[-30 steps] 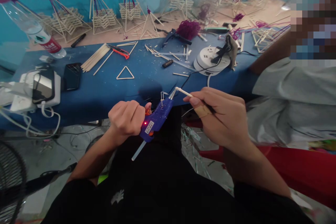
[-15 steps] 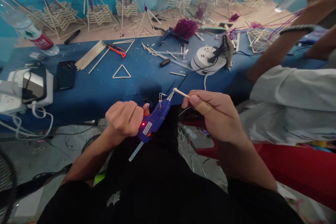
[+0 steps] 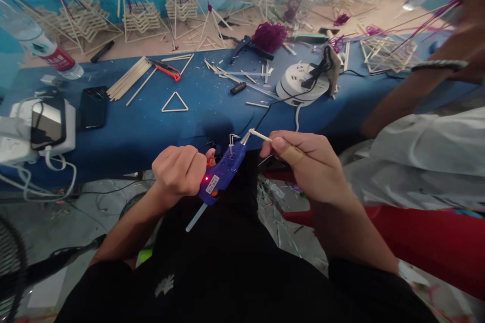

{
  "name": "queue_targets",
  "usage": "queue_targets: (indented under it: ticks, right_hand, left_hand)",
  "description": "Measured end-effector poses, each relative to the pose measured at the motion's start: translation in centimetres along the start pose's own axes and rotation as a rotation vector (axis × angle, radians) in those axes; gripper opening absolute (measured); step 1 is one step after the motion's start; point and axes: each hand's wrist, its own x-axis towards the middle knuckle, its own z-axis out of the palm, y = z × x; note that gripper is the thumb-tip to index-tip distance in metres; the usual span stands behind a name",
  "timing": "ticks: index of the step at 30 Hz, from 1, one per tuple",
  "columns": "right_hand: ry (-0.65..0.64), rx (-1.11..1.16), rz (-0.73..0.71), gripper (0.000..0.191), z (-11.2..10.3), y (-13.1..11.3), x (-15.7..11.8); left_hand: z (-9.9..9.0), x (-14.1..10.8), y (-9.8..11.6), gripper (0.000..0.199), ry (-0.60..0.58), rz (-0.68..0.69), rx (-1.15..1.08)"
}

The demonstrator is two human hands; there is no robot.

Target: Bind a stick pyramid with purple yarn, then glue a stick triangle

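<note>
Head view, as I read it from my end. Blue tabletop (image 3: 212,123) across the middle of the frame. Along the wall, upper edge: a row of stick frames (image 3: 142,19) tied with purple yarn at their tops. Upper left, a bottle (image 3: 56,55) with a red label; below it a white power strip (image 3: 70,123) and a dark phone (image 3: 93,107). Left of centre: a bundle of sticks (image 3: 129,78), an orange cutter (image 3: 168,69), a small stick triangle (image 3: 175,109) lying flat. Upper centre, a ball of purple yarn (image 3: 270,37). Right of centre, a round white socket hub (image 3: 297,88) stands beyond the right hand; its dark cord runs down toward the nozzle area. At right, a co-worker's forearm (image 3: 409,88), well apart from both hands.

Fingers next. Left hand (image 3: 181,171), centre-left: I note it curled closed round the handle of a blue glue gun (image 3: 226,164), red light lit. Gun sits at mid-frame, nozzle tilted up and right. Right hand (image 3: 312,161), right of centre: thumb and forefinger pinched on a short stick (image 3: 262,136), tan strip (image 3: 292,155) on the thumb. Stick's far end meets the nozzle tip; whether they touch, I cannot tell.
</note>
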Motion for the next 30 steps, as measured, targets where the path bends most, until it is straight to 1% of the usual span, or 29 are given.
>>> queue_targets:
  ticks: [6,10,14,18,30]
  right_hand:
    - [0.155,-0.165,-0.131,0.032,0.5,-0.5,0.3]
    - [0.196,-0.223,-0.191,0.026,0.7,-0.4,0.1]
    - [0.205,-0.249,-0.200,0.025,0.8,-0.4,-0.3]
    - [0.189,-0.227,-0.205,0.026,1.0,-0.6,-0.3]
    - [0.196,-0.160,-0.176,0.037,1.3,-0.2,-0.4]
  left_hand:
    - [-0.1,0.0,0.1,0.050,0.005,-0.006,-0.022]
    - [-0.1,0.0,0.1,0.050,0.001,-0.006,-0.016]
    - [-0.1,0.1,0.1,0.049,-0.009,0.003,-0.006]
    - [-0.1,0.0,0.1,0.049,-0.020,0.001,-0.016]
    - [0.0,0.1,0.3,0.050,-0.010,-0.018,0.009]
